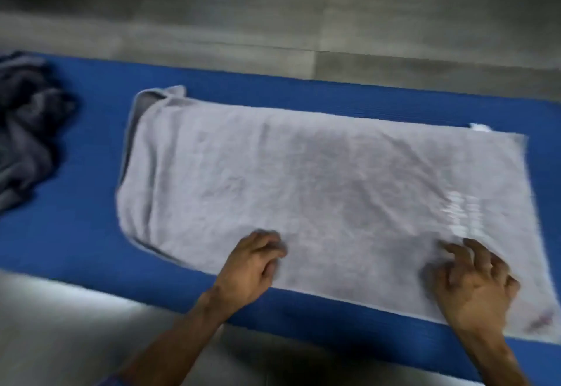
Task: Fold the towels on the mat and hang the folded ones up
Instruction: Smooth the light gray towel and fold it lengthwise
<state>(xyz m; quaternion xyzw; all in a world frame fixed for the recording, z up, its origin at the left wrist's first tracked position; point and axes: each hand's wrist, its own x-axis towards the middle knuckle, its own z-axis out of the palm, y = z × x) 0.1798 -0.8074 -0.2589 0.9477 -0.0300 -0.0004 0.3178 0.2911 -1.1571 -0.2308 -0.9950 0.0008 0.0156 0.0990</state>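
Grey towel (318, 185) under both hands.

The towel (318, 185) lies spread on the mat (91, 233), which rests on the floor (273, 15); left of the towel sits a crumpled heap of towels (27, 130); both my hands rest on the towel's near edge.

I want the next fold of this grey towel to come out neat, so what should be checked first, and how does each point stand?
1. Grey towel lies wholly on the blue mat: ok.
2. Left hand on the near edge: ok, fingers curled on the cloth.
3. Right hand on the near edge: ok.
4. Surface smooth: not ok, wrinkled, and the far left corner is bunched.
5. Firm grip on the edge: cannot tell, the picture is blurred.
6. Dark towel pile clear of the fold: ok, apart at the left.
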